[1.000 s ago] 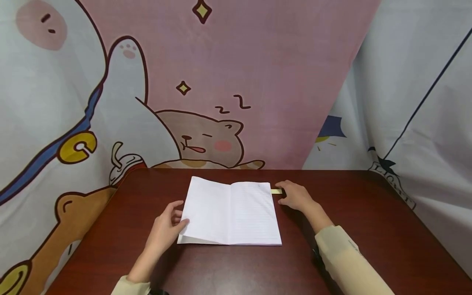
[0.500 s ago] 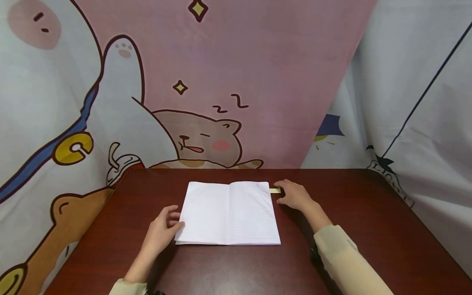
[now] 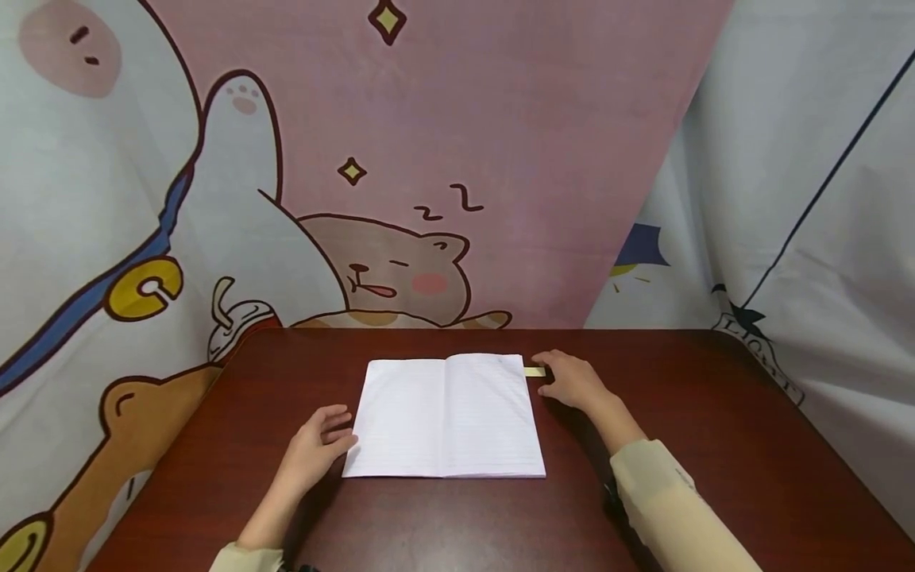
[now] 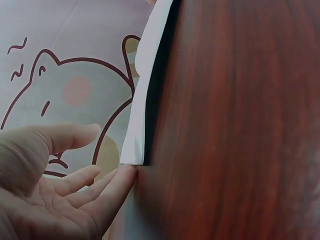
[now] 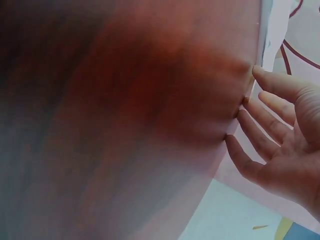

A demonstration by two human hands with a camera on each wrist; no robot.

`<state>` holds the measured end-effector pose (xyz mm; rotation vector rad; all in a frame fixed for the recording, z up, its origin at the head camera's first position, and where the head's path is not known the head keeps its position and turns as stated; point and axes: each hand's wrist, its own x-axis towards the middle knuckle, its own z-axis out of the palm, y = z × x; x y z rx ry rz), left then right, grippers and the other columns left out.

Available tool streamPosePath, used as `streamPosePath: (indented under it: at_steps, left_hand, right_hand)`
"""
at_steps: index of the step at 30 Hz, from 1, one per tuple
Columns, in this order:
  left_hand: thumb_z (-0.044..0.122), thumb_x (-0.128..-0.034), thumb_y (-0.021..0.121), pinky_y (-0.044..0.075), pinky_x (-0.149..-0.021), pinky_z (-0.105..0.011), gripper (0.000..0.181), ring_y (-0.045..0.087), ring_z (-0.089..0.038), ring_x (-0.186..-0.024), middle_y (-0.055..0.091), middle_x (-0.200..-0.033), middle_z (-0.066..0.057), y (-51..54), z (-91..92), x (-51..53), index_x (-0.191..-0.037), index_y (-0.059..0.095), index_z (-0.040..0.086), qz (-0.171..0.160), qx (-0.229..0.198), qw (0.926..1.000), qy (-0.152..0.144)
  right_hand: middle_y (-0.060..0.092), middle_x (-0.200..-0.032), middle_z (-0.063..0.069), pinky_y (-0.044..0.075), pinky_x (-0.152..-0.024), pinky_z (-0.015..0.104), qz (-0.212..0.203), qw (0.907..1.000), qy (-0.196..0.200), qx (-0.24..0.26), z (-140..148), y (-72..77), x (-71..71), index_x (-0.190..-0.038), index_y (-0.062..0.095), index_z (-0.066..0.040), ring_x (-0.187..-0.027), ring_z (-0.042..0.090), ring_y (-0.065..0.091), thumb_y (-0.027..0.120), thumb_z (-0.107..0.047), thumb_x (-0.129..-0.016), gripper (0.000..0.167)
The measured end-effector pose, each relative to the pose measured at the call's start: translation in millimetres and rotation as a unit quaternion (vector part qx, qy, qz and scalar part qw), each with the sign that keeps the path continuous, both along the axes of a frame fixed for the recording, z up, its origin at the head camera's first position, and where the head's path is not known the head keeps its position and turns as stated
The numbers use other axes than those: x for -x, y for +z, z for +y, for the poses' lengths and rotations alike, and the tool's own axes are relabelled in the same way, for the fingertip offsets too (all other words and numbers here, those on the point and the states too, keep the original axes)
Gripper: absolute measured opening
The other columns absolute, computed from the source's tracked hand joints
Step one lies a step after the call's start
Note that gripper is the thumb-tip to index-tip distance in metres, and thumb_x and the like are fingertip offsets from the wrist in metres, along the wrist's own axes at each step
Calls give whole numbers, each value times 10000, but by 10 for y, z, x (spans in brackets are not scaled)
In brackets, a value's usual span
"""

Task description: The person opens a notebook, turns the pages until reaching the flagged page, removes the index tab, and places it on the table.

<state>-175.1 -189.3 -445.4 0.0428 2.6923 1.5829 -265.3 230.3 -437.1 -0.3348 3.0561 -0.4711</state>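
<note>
An open notebook (image 3: 445, 417) with white, faintly lined pages lies flat on the dark red table. Beside its left edge is my left hand (image 3: 314, 445), fingers loosely bent. The left wrist view shows fingertips of this hand (image 4: 60, 185) at the notebook's edge (image 4: 142, 95), the thumb standing apart. From under the right page sticks out a pale yellow strip (image 3: 534, 372). My right hand (image 3: 572, 380) rests by the strip's outer end, fingertips down on the table. In the right wrist view, its fingers (image 5: 250, 135) are spread and grip nothing.
The wooden table (image 3: 457, 524) reaches beyond the notebook on every side. A cartoon-printed cloth (image 3: 543, 159) hangs behind its far edge, and a whitish cloth (image 3: 822, 199) hangs at the right.
The left page, raised at first, has sunk flat beside the right one. My left hand has let go of its edge and shifted slightly left. My right hand stays put.
</note>
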Motion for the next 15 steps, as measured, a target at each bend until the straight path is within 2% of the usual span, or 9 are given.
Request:
streamPosePath:
  at_steps: [4,7,11,15]
  left_hand:
    - [36,-899,701,580,-823,-290,516,660,-396,-1144,579,-1342,-315,-27,-41,10,-1353,490,-90,-199,-429,9989,-49]
    - [28,-919,671,579,-836,-278,516,662,-357,-1151,549,-1378,-315,-47,-71,27,-1379,465,-84,-415,-846,9956,-8]
    - [7,-937,634,578,-849,-274,516,663,-289,-1131,506,-1413,-325,-59,-83,57,-1402,431,-85,-639,-1342,9889,25]
    - [-3,-939,622,587,-849,-315,519,647,-294,-1137,487,-1409,-354,-67,-70,74,-1400,411,-109,-684,-1469,9868,-59]
  right_hand:
    - [596,-1349,215,443,-1035,574,-121,9992,-29,374,-45,36,37,-1390,551,-42,-1250,394,558,699,-178,-924,508]
    - [575,-1367,222,432,-1048,578,-195,9980,20,599,-101,45,96,-1408,537,-48,-1259,401,547,657,-221,-957,498]
    - [511,-1429,241,398,-1060,621,-313,9975,57,635,-167,19,185,-1442,513,-77,-1310,439,485,652,-289,-962,543]
    - [443,-1481,251,340,-1045,699,-473,9971,4,591,-202,-24,240,-1464,503,-133,-1339,477,416,662,-354,-952,579]
